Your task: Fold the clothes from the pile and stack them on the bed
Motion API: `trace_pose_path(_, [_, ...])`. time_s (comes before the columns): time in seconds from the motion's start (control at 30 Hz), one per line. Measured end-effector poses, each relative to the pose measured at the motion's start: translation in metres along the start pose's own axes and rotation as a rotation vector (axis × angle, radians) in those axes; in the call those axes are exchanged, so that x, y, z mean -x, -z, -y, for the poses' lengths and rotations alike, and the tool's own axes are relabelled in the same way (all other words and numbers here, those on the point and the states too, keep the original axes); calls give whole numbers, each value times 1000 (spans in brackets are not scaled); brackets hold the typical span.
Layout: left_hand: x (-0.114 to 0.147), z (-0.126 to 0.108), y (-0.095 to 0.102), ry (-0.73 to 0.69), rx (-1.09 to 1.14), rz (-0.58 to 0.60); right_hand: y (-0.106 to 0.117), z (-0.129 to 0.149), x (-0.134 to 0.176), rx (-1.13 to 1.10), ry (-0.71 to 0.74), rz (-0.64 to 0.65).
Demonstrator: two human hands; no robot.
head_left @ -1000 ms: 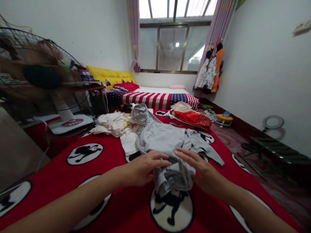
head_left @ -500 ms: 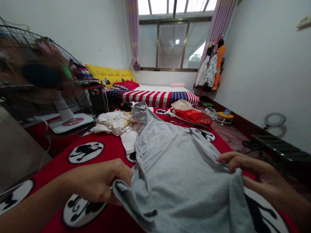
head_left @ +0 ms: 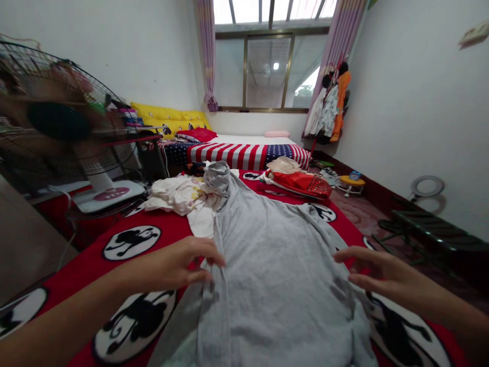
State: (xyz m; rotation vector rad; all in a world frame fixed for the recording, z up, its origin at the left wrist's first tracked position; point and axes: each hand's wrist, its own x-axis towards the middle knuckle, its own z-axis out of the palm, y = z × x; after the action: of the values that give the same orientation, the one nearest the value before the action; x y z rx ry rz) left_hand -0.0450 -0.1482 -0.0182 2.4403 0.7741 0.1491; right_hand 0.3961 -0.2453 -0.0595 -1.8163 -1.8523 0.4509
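A grey long garment (head_left: 275, 265) lies spread over a red cover (head_left: 130, 278) printed with black figures in white ovals. Its far left part is bunched against a pile of white clothes (head_left: 175, 192). My left hand (head_left: 191, 262) is at the garment's left edge, thumb and fingers apart, fingertips over the cloth. At the right edge is my right hand (head_left: 369, 267), fingers loosely spread and not closed on the fabric. Whether its fingertips touch the cloth I cannot tell. The garment's near end runs out of view at the bottom.
A red folded garment (head_left: 298, 182) lies at the cover's far right. To the left a fan (head_left: 59, 121) is spinning. Beyond is a bed with a striped cover (head_left: 229, 153). On the right stand a dark slatted bench (head_left: 439, 232) and a small yellow stool (head_left: 353, 181).
Both hands have let go of the garment's near edge, which was lifted and has dropped flat. My left hand has moved right and slightly up; my right hand has opened.
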Motion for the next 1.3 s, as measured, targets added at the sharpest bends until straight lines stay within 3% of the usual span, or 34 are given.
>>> trace_pose_path(0.1, [-29,25,-16,-42,-254,-135,-22,3,-23,176,-20,-51])
trace_pose_path(0.23, [-45,47,-27,-114,-361,-65,-45,1,-38,286,-26,-91])
trace_pose_path(0.33, [-36,41,-13,-78,-321,-47,-43,-2,-40,165,40,-73])
trace_pose_path(0.5, [1,26,26,49,-218,-105,-9,-21,-34,-21,27,-154])
trace_pose_path(0.6, [22,31,38,220,-183,25,11,-38,-27,-23,8,-61])
trace_pose_path(0.73, [32,40,39,365,-7,400,24,-49,-26,40,55,295])
trace_pose_path(0.8, [24,39,42,348,33,464,26,-44,-37,91,70,286])
trace_pose_path(0.87, [6,36,47,306,0,365,24,-33,-58,161,39,114])
trace_pose_path(0.97, [-38,37,56,206,-125,45,11,-13,-96,238,9,-135])
trace_pose_path(1.03, [-72,45,58,113,-242,-178,-4,-2,-119,272,21,-224])
trace_pose_path(1.13, [-118,66,55,69,-421,-421,-28,3,-144,304,7,-249])
trace_pose_path(1.3, [-158,95,45,312,-496,-577,-41,3,-157,365,-84,-144])
